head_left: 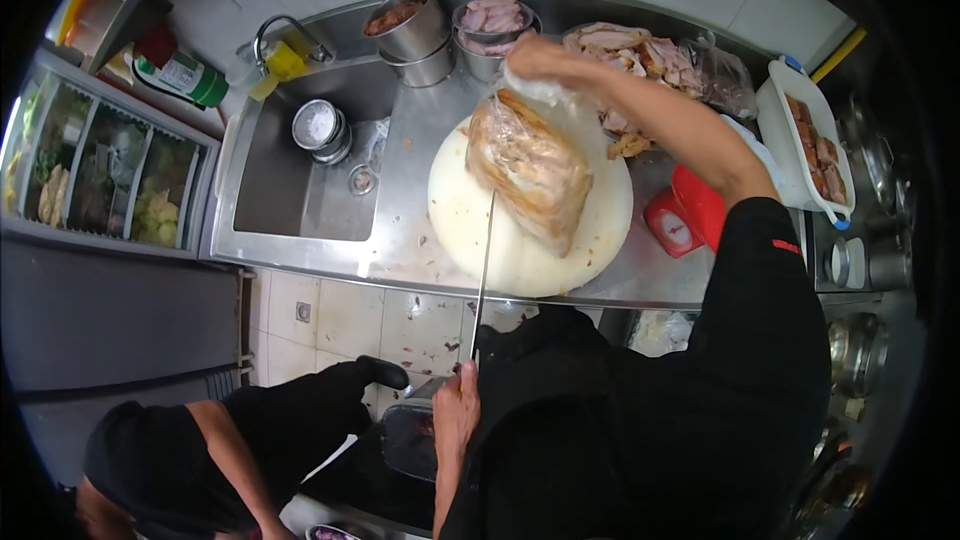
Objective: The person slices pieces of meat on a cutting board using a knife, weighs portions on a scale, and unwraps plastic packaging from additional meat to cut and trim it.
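My left hand (456, 408) is closed around the handle of a long knife (484, 275). The blade points away from my body, its tip by the near-left side of a big block of browned meat (530, 172). Clear plastic appears to cover the meat, which lies on a round white cutting board (460, 225). Stretched across the board, my right arm ends in my right hand (540, 58), closed on a bunched clear plastic bag (545, 92) at the far end of the meat. The fingertips are partly hidden. Small meat scraps dot the board.
Behind the board stand metal pots (415, 25) and a bowl of pale meat (495, 12); sliced meat (640, 55) lies right of them. A red scale (672, 225) and white tub (785, 130) are at right, a sink (300, 195) at left. Another person (240, 440) is lower left.
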The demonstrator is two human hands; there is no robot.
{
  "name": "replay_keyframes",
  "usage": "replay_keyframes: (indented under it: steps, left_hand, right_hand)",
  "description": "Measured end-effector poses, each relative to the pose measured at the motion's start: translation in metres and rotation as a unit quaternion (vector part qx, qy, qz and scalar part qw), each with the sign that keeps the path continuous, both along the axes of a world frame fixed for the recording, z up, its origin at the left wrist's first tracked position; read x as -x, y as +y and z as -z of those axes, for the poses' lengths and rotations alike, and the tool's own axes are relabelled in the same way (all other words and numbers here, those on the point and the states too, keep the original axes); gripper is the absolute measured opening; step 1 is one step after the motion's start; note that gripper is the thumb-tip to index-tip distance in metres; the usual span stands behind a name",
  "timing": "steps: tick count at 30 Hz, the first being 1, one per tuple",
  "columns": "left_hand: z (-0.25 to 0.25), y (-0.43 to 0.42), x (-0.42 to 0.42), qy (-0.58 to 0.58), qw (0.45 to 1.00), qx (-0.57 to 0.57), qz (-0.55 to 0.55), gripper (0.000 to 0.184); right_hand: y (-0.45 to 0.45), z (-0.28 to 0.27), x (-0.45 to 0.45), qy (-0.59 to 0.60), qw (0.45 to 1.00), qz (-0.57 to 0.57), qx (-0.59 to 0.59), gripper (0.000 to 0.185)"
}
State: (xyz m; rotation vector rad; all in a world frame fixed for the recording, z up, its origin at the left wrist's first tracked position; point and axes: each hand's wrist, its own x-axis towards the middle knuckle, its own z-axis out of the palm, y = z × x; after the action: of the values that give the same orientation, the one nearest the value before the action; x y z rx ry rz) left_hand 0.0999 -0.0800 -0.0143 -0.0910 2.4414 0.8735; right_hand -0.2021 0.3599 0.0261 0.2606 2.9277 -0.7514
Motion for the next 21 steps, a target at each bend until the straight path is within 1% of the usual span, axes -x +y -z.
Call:
replay_keyframes:
  steps: [1, 3, 5, 8, 9, 10, 12, 13, 14, 16, 17, 19, 20, 21]
  left_hand:
    - [0.014, 0.000, 0.008, -0.005, 1.000, -0.013, 0.005, 0.074]
    - [0.034, 0.001, 0.025, -0.012, 0.999, -0.029, 0.018, 0.075]
    - [0.043, 0.004, 0.042, -0.013, 0.999, -0.035, 0.030, 0.077]
    - [0.005, 0.000, 0.054, -0.143, 0.986, -0.085, -0.002, 0.079]
    - [0.015, -0.010, 0.051, -0.146, 0.982, -0.120, -0.004, 0.076]
    - [0.012, -0.019, 0.050, -0.172, 0.978, -0.120, -0.014, 0.075]
    - [-0.007, -0.035, 0.045, -0.230, 0.965, -0.119, -0.038, 0.073]
    - [-0.019, -0.040, 0.044, -0.280, 0.949, -0.122, -0.080, 0.071]
    - [-0.024, -0.044, 0.041, -0.280, 0.950, -0.117, -0.074, 0.071]
    - [-0.032, -0.049, 0.036, -0.277, 0.953, -0.106, -0.064, 0.071]
    - [-0.038, -0.049, 0.035, -0.284, 0.950, -0.111, -0.071, 0.071]
    - [-0.043, -0.056, 0.030, -0.271, 0.956, -0.077, -0.078, 0.071]
    - [-0.046, -0.059, 0.027, -0.264, 0.959, -0.060, -0.081, 0.071]
    - [-0.054, -0.061, 0.026, -0.218, 0.974, -0.008, -0.058, 0.074]
  right_hand:
    - [-0.015, -0.039, -0.021, 0.012, 0.995, 0.072, 0.068, 0.024]
    - [-0.046, -0.114, -0.060, 0.077, 0.995, -0.005, 0.057, 0.023]
    - [-0.052, -0.129, -0.070, 0.108, 0.991, -0.016, 0.071, 0.022]
    - [-0.028, -0.105, -0.055, 0.082, 0.985, 0.077, 0.128, 0.021]
    - [-0.016, -0.090, -0.049, 0.055, 0.981, 0.116, 0.144, 0.021]
    - [-0.004, -0.071, -0.047, 0.026, 0.974, 0.157, 0.161, 0.021]
    - [0.023, -0.011, -0.055, 0.043, 0.945, 0.205, 0.251, 0.024]
    - [0.025, 0.000, -0.061, 0.051, 0.926, 0.226, 0.296, 0.025]
    - [0.028, 0.011, -0.069, 0.065, 0.904, 0.238, 0.350, 0.028]
    - [0.007, 0.015, -0.103, 0.090, 0.847, 0.260, 0.455, 0.033]
    - [0.003, 0.024, -0.110, 0.112, 0.880, 0.238, 0.396, 0.034]
    - [-0.003, 0.052, -0.121, 0.158, 0.930, 0.188, 0.272, 0.049]
    - [-0.015, 0.071, -0.130, 0.179, 0.959, 0.190, 0.112, 0.052]
    - [-0.033, 0.092, -0.140, 0.196, 0.961, 0.187, -0.051, 0.056]
